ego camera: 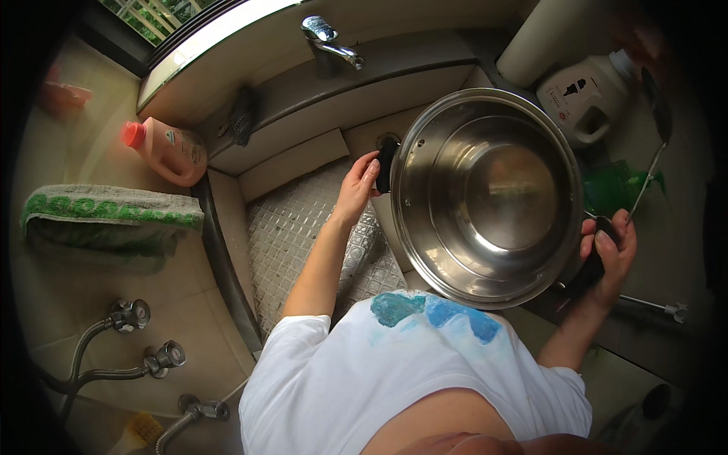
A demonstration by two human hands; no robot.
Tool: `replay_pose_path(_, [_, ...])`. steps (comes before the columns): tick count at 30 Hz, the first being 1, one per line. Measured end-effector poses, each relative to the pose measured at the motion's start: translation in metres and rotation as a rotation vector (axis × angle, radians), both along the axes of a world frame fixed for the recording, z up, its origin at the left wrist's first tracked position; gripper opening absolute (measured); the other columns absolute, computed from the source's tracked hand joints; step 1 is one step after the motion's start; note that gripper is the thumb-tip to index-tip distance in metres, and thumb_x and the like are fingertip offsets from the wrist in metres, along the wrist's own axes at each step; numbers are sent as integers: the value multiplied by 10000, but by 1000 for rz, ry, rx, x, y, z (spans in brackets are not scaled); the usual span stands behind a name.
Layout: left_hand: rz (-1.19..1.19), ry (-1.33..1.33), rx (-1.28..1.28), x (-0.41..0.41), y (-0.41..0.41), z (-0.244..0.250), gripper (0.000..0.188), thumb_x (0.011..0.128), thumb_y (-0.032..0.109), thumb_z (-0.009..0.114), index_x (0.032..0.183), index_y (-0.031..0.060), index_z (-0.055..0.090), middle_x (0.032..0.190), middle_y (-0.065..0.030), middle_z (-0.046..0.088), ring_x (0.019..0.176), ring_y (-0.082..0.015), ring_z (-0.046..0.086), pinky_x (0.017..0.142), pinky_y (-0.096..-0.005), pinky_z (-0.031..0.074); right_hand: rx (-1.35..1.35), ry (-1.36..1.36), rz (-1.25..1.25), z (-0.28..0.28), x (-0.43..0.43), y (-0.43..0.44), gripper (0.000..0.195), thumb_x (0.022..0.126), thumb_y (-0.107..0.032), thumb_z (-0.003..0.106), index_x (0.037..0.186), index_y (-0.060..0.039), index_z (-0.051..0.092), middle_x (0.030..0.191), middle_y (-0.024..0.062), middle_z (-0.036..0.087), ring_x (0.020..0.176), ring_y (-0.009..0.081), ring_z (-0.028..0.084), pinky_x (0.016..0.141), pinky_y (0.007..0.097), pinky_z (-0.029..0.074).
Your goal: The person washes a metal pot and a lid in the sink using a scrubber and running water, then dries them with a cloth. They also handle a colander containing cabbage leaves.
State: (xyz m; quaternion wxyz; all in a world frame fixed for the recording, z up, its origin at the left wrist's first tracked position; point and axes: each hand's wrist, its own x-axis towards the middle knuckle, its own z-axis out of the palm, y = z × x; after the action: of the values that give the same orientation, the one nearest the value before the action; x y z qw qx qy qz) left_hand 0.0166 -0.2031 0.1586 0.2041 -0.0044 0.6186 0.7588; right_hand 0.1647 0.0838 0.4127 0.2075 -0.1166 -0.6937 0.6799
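Observation:
A large stainless steel pot (pixel 489 199) with black side handles is held up between my two hands, tilted so that its inside faces me. My left hand (pixel 359 185) grips the black handle (pixel 388 166) on the pot's left side. On the other side, my right hand (pixel 614 250) is closed around the opposite handle and also holds the thin metal shaft of a ladle-like utensil (pixel 648 176), whose dark head points up and away. The inside of the pot shows no food, only reflections. Behind it lies part of the tiled sink basin.
A chrome faucet (pixel 333 42) stands on the far ledge beside a metal scourer (pixel 240 125). Left are a pink detergent bottle (pixel 176 151), a towel (pixel 114 207) and valves (pixel 131 314). Right are a white jug (pixel 586 99) and a green bottle (pixel 611 187). A textured mat (pixel 296 227) lines the basin.

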Motion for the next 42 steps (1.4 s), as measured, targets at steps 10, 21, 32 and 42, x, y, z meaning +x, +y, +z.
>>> replay_pose_path(10, [50, 221, 370, -6, 33, 58, 385, 839, 52, 583, 1200, -17, 468, 1056, -76, 574, 942, -119, 542, 844, -252, 433, -119, 26, -238, 8, 54, 27, 242, 723, -135, 577, 836, -123, 363, 768, 111, 564, 549, 70, 479, 490, 161, 371])
replay_pose_path(21, [136, 327, 416, 26, 57, 109, 429, 835, 18, 576, 1239, -18, 434, 1078, -103, 546, 927, -136, 559, 824, -266, 477, -339, 85, -58, -30, 90, 97, 202, 751, -127, 583, 826, -130, 395, 769, 109, 589, 570, 91, 532, 512, 188, 424])
replay_pose_path(32, [215, 519, 254, 47, 100, 115, 464, 853, 34, 500, 1295, -18, 371, 1181, -124, 496, 1056, -162, 496, 925, -270, 388, -251, -76, 65, -70, 121, 148, 276, 775, -54, 636, 860, -103, 378, 765, 63, 571, 615, 100, 574, 554, 192, 474])
replay_pose_path(42, [81, 473, 252, 146, 173, 111, 437, 838, 50, 585, 1245, 19, 428, 1145, -93, 498, 927, -125, 533, 808, -264, 465, 26, -90, -186, -67, 243, 283, 421, 768, -86, 580, 1151, 29, 450, 805, 75, 548, 593, 125, 514, 565, 225, 428])
